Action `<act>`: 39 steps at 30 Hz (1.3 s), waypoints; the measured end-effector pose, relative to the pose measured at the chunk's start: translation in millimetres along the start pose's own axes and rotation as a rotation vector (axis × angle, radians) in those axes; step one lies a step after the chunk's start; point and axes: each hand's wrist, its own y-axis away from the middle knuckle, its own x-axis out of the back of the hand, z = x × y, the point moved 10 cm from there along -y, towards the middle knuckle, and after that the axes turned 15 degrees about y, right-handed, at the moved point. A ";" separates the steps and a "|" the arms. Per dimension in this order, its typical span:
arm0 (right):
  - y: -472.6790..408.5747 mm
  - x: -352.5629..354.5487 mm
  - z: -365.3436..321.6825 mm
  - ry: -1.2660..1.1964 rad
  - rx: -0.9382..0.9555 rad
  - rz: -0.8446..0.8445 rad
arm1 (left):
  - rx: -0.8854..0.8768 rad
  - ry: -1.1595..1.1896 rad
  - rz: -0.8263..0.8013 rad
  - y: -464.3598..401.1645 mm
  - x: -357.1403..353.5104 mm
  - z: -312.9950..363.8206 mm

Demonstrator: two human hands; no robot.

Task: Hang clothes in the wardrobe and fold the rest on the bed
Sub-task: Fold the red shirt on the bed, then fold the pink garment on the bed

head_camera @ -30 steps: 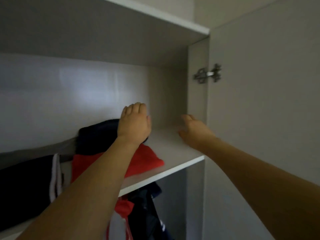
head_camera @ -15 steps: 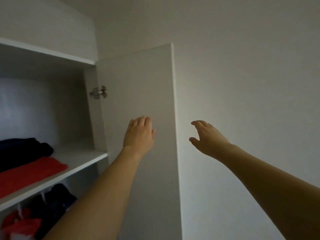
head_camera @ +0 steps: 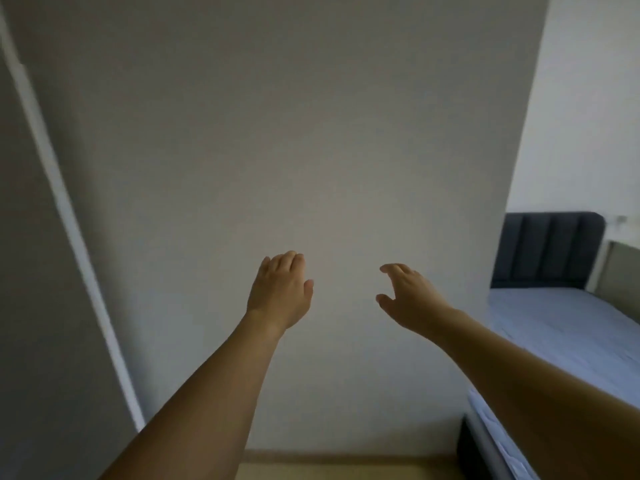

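Note:
Both of my arms are stretched out in front of a plain wall. My left hand (head_camera: 280,291) is held up with relaxed fingers and holds nothing. My right hand (head_camera: 407,299) is beside it, fingers loosely spread, also empty. The bed (head_camera: 554,327) with a pale blue sheet and a dark padded headboard (head_camera: 547,249) lies at the right. The open wardrobe door (head_camera: 41,271) fills the left edge. No clothes are in view.
A grey-white wall (head_camera: 311,133) faces me. A strip of wooden floor (head_camera: 346,469) shows at the bottom. The bed's near corner (head_camera: 485,427) juts out at the lower right.
My view has swung right, away from the wardrobe shelf with the folded red and dark clothes. Both hands left the shelf and now hover empty before the wall. The bed has come into view.

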 end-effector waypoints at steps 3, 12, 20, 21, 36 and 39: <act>25.4 -22.3 78.9 0.011 -0.089 -0.036 | -0.033 0.063 -0.054 -17.9 -58.1 62.9; 130.0 -70.5 312.7 -0.018 -0.268 -0.182 | -0.108 0.191 -0.224 -15.1 -202.6 286.0; 224.1 -120.5 488.3 -0.065 -0.252 -0.379 | 0.084 0.233 -0.327 39.9 -297.8 422.6; 233.4 -124.7 507.0 -0.071 -0.263 -0.393 | 0.099 0.227 -0.355 48.0 -311.3 436.5; 336.0 -241.9 775.7 -0.107 -0.234 -0.595 | 0.306 0.209 -0.532 90.7 -528.5 669.2; 355.9 -275.1 805.5 -0.109 -0.129 -0.692 | 0.490 0.233 -0.532 122.2 -561.2 687.6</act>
